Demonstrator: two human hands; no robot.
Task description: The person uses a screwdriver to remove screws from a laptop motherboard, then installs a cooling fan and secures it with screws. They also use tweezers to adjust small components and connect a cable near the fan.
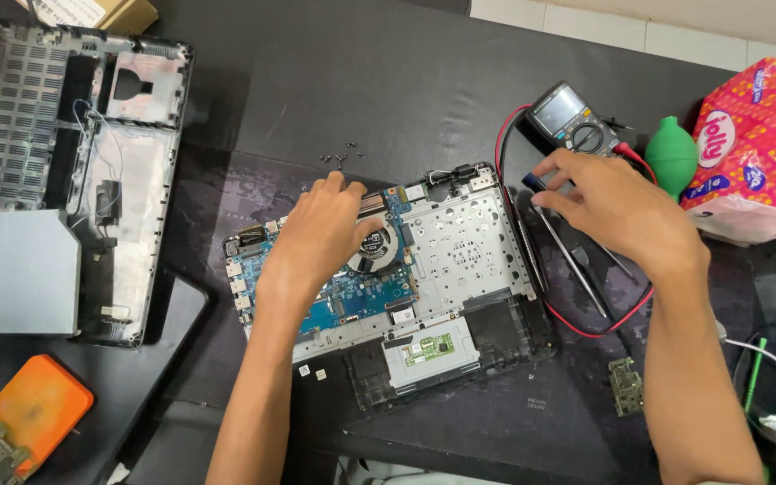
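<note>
While the opened laptop chassis point(460, 269) lies slantwise before you, your left hand point(316, 242) rests spread-fingered beside its round fan point(377, 247), and your right hand point(617, 207) pinches a screwdriver point(568, 256) just right of it, shaft angling toward you.

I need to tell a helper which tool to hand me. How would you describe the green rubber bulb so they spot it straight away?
Start at the opened laptop in the middle of the dark table, then look to its upper right, past the meter with red and black leads. The bulb sits between that meter and the pink patterned packet. It is the only round, plain green thing there.
</note>
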